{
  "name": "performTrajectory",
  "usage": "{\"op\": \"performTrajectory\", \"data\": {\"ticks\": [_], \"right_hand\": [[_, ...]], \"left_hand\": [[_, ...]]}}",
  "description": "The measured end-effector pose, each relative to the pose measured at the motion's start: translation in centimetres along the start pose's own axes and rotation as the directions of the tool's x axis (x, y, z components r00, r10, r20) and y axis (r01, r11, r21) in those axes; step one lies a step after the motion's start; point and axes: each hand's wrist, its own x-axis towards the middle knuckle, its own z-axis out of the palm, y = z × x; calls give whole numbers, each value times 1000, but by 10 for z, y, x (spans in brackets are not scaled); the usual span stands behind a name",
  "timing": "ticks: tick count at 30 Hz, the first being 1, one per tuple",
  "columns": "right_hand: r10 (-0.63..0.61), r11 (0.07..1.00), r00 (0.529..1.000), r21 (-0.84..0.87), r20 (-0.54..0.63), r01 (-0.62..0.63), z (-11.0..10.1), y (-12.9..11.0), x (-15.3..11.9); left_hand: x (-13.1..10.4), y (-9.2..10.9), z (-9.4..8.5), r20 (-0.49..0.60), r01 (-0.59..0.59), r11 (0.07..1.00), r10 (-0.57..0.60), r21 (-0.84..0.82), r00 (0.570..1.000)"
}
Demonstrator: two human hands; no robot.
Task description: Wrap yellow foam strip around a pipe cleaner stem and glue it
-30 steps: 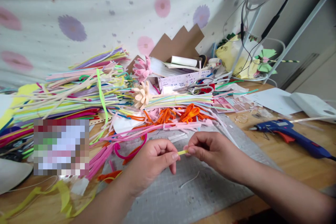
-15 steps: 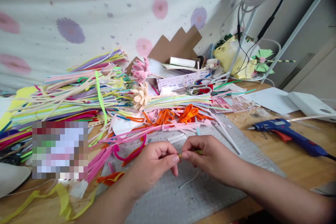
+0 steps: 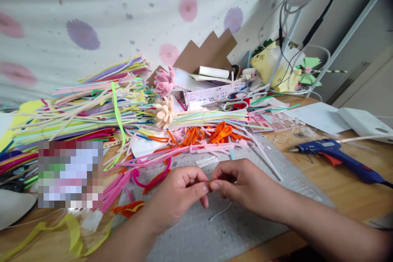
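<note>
My left hand (image 3: pixel 184 190) and my right hand (image 3: pixel 242 186) meet above the grey cutting mat, thumbs and forefingers pinched together almost tip to tip. Between them shows a tiny bit of a thin yellowish strip (image 3: pixel 210 185); the fingers hide the rest, and its material cannot be made out. Under the hands, the grey cutting mat (image 3: pixel 196 233) carries a short whitish thread (image 3: pixel 221 211). Just beyond the fingers lie several short white strips (image 3: pixel 207 161). Bright pink pipe cleaners (image 3: pixel 118 186) lie left of my left hand.
Heaps of coloured pipe cleaners (image 3: pixel 76 118) cover the back left. Orange pipe-cleaner bundles (image 3: pixel 221 132), a pink fuzzy flower (image 3: pixel 165 82), a cream one (image 3: pixel 165 112) and scissors (image 3: pixel 231 104) lie behind the mat. A blue glue gun (image 3: pixel 340 155) rests at right; yellow ribbon (image 3: pixel 75 233) trails at front left.
My right fingertips have come slightly left, closer to my left ones. Less of the yellowish strip shows now, both between the fingers and behind my right fingers.
</note>
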Motion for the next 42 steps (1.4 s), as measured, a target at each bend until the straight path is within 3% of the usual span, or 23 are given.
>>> {"op": "performTrajectory", "data": {"ticks": [5, 12, 17, 19, 29, 37, 42], "right_hand": [[36, 999, 996, -14, -83, -38, 1, 4, 2], [91, 996, 994, 32, -63, -89, -13, 8, -4], [-148, 968, 988, -214, -52, 134, -12, 3, -5], [-180, 952, 983, -257, -41, 164, -7, 1, -4], [-57, 983, 996, -180, -68, 44, -2, 4, -1], [-73, 984, 996, -164, -52, 64, -6, 4, -4], [-80, 981, 992, -184, -102, 61, -10, 4, -6]], "left_hand": [[-1, -1, -3, -13, -45, 999, 45, 17, 999], [-1, -1, -6, -18, -37, 999, 37, 24, 999], [-3, 1, -2, -14, -49, 992, 51, 113, 999], [-4, 3, -1, -3, -43, 988, 44, 145, 999], [0, 0, -6, 50, -57, 991, 51, 121, 997], [-2, 2, -5, 128, 59, 997, -64, 43, 990], [0, 2, -4, 49, 28, 999, -26, -39, 998]]}}
